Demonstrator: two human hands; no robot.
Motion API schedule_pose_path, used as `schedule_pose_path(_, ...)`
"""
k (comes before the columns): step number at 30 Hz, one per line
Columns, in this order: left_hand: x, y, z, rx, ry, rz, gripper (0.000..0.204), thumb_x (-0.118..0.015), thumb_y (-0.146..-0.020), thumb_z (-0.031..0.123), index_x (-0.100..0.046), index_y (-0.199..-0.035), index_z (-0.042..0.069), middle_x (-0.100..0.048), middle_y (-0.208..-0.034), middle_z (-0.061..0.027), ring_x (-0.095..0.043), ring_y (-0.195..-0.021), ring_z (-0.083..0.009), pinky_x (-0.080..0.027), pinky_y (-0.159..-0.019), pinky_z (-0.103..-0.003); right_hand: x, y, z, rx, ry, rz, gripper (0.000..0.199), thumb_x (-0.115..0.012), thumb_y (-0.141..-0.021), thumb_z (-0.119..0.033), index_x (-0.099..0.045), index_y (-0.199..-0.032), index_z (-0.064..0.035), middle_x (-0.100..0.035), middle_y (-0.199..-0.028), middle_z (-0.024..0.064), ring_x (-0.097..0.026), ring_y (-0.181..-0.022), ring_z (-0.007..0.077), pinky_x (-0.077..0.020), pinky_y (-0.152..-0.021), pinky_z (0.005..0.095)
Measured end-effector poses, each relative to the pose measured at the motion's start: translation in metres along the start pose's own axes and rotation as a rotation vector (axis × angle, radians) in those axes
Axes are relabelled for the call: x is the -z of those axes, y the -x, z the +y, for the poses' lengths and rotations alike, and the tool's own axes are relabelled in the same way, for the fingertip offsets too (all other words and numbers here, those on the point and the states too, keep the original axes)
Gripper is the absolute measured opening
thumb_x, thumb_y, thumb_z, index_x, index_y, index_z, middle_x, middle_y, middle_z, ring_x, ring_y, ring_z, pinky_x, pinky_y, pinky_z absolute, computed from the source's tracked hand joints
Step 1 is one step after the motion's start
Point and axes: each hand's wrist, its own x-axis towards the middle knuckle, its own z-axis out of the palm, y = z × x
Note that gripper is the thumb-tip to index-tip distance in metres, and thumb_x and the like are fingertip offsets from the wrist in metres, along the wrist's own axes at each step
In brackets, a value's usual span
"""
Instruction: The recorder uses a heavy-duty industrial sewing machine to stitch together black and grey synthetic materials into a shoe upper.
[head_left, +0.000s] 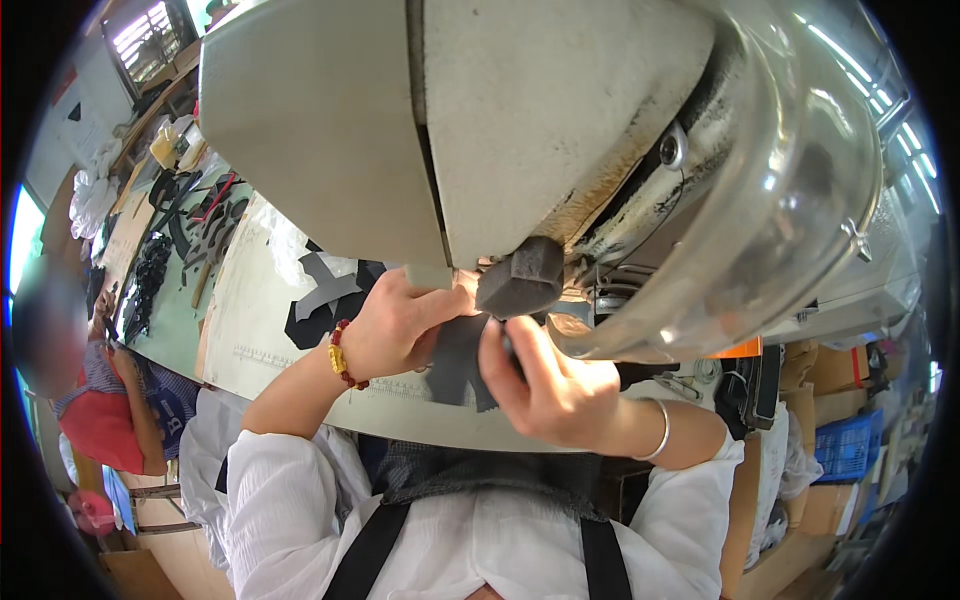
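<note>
A dark grey flat piece of material (457,362) hangs between my two hands, just below a machine's head (330,130). My left hand (400,312), with a red and gold bead bracelet on its wrist, is closed at the piece's upper left edge. Its fingertips reach in under the machine's head and are partly hidden. Thumb and fingers of my right hand (555,385) pinch the piece's right side. A dark block (522,277) on the machine sits right above the fingertips. More black and grey cut pieces (325,295) lie on the white worktable beside my left wrist.
A clear curved guard (800,200) covers the machine's right side. At the left, another person (110,410) sits at a green-topped table (165,330) strewn with dark strips. Cardboard boxes (835,370) and a blue crate (845,447) are stacked at the right.
</note>
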Motion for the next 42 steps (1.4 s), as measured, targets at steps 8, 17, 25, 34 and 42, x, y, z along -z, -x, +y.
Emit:
schedule_pose_path(8,-0.019,0.007,-0.011,-0.023,0.007,0.047,0.044,-0.067,-0.064,-0.015,-0.066,-0.105,0.001,-0.070,-0.091,-0.0123,-0.067,-0.078,-0.0336,-0.054,-0.069,-0.038,-0.001,0.006,-0.014,-0.226,-0.026,-0.132,0.040,-0.065,-0.080,-0.010,-0.074,-0.116,0.0020,-0.076,-0.111,0.0158,-0.064,-0.062,0.0209,-0.0518,-0.100,0.0530)
schedule_pose_path(17,0.010,-0.013,0.011,-0.047,-0.025,-0.081,0.038,-0.071,-0.063,-0.008,-0.062,-0.097,0.005,-0.067,-0.092,-0.0084,-0.066,-0.076,-0.0313,-0.054,-0.064,-0.037,0.001,0.001,-0.016,-0.234,-0.019,-0.194,0.032,-0.070,-0.077,-0.006,-0.071,-0.108,0.0033,-0.073,-0.114,0.0183,-0.073,-0.100,0.0305,-0.0544,-0.093,0.0530)
schedule_pose_path(25,0.023,-0.020,0.012,-0.159,-0.058,-0.035,0.032,-0.072,-0.065,-0.003,-0.059,-0.092,0.006,-0.067,-0.103,-0.0076,-0.067,-0.084,-0.0292,-0.057,-0.066,-0.038,-0.004,-0.003,-0.023,-0.257,0.018,-0.177,0.028,-0.070,-0.079,-0.006,-0.071,-0.106,0.0009,-0.073,-0.109,0.0166,-0.072,-0.101,0.0310,-0.0536,-0.092,0.0497)
schedule_pose_path(34,-0.011,-0.006,0.021,-0.088,-0.256,0.028,0.017,-0.071,-0.073,0.005,-0.062,-0.087,0.007,-0.067,-0.107,-0.0124,-0.061,-0.060,-0.0165,-0.050,-0.052,-0.029,0.001,0.002,0.006,-0.005,0.311,-0.319,0.048,-0.067,-0.081,-0.009,-0.068,-0.129,-0.0057,-0.071,-0.110,0.0085,-0.070,-0.099,0.0183,-0.0528,-0.083,0.0293)
schedule_pose_path(42,-0.037,0.001,0.023,-0.097,-0.466,0.088,0.015,-0.069,-0.077,0.007,-0.067,-0.092,0.007,-0.067,-0.114,-0.0176,-0.058,-0.060,-0.0151,-0.051,-0.053,-0.026,-0.045,0.069,0.056,0.807,1.293,-0.074,0.039,-0.048,-0.106,-0.027,-0.060,-0.136,-0.0057,-0.064,-0.121,0.0087,-0.064,-0.109,0.0186,-0.0564,-0.091,0.0413)
